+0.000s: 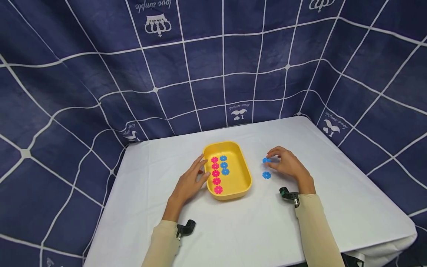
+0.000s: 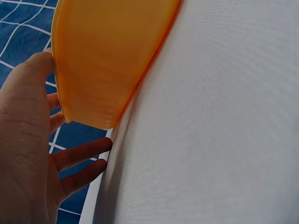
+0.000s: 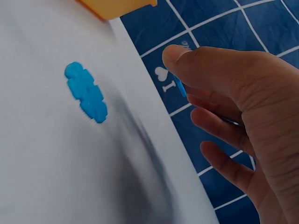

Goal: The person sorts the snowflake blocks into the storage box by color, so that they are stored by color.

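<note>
A yellow tray (image 1: 238, 181) holds a column of several pink flower-shaped discs (image 1: 215, 173) along its left side and three blue ones (image 1: 224, 165) beside them. My left hand (image 1: 190, 183) rests at the tray's left rim with fingers spread; in the left wrist view the thumb (image 2: 41, 63) touches the tray edge. To the right of the tray, my right hand (image 1: 288, 163) pinches a blue flower-shaped disc (image 1: 265, 160) between thumb and fingers. Its edge shows behind the thumb in the right wrist view. Another blue disc (image 3: 86, 92) lies on the white cloth nearer to me.
A white cloth (image 1: 233, 226) covers the table. Dark blue curtains with white grid lines (image 1: 207, 55) hang behind it and at both sides. Small black wrist cameras (image 1: 186, 228) are strapped over the beige sleeves (image 1: 163, 241).
</note>
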Demonstrator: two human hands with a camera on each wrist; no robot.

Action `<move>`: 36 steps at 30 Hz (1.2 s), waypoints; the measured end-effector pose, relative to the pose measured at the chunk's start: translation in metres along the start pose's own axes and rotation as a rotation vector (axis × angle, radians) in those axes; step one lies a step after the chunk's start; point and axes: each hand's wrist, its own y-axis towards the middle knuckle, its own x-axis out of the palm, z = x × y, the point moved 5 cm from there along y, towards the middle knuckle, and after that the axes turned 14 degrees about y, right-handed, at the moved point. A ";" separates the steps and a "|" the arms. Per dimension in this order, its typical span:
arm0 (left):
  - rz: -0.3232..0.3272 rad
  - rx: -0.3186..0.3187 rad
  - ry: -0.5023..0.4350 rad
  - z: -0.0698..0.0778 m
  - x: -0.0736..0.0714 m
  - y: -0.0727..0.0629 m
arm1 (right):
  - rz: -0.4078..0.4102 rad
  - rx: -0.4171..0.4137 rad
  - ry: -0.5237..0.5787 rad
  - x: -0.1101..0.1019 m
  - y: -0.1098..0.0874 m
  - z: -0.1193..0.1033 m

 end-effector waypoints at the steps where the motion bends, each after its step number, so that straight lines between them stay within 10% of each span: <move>1: 0.000 0.001 0.000 0.000 0.000 0.000 | 0.001 -0.005 -0.005 -0.001 0.000 -0.003; 21: 0.002 -0.004 0.013 0.001 0.000 0.000 | 0.031 -0.057 -0.056 -0.019 0.006 -0.039; 36: 0.000 0.002 0.019 0.001 -0.001 -0.002 | -0.040 -0.159 -0.048 0.016 0.024 -0.070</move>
